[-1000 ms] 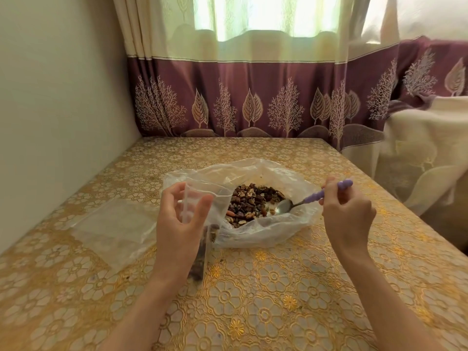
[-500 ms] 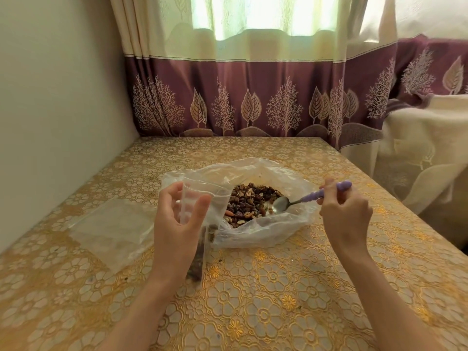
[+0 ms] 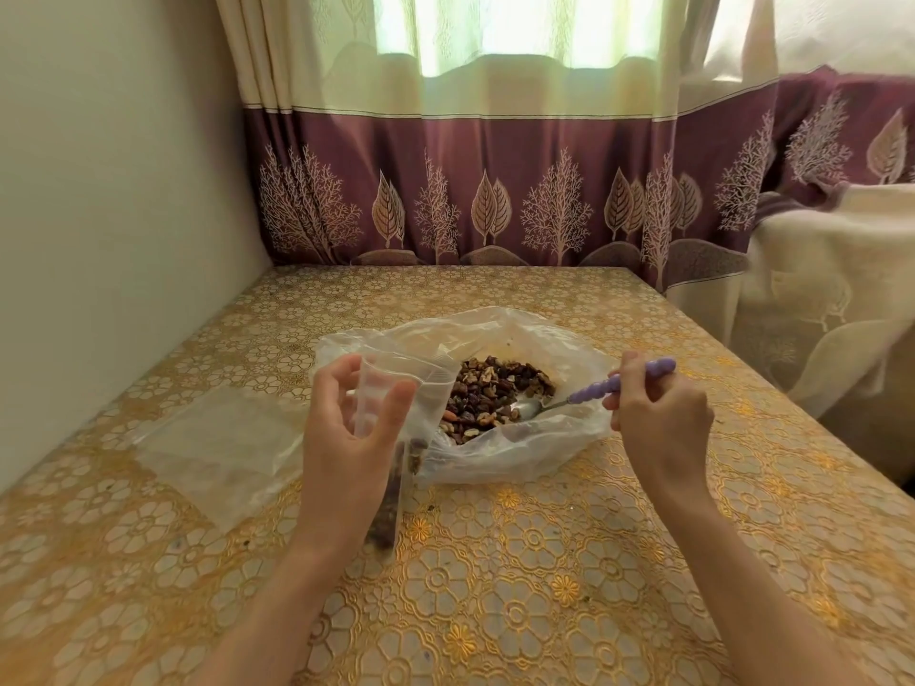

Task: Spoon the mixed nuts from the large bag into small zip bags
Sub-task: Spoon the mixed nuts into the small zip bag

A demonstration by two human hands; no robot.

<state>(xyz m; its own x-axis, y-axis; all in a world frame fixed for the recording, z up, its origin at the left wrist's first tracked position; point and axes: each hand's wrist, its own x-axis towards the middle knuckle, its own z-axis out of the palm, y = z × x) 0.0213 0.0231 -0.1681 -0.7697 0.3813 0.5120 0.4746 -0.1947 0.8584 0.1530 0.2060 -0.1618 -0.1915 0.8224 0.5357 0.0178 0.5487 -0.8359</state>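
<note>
My spoon (image 3: 589, 391) has a lilac handle and silver bowl. The nuts (image 3: 497, 396) are brown, tan and near-black — inside clear plastic. Gold floral lace pattern covers the tablecloth (image 3: 544, 576); the curtain (image 3: 495, 190) is cream above, plum below — pale trees and leaves.

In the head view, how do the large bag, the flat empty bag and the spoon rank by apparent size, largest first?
1. Large bag
2. Flat empty bag, which looks somewhat smaller
3. Spoon, clearly the smallest
</note>
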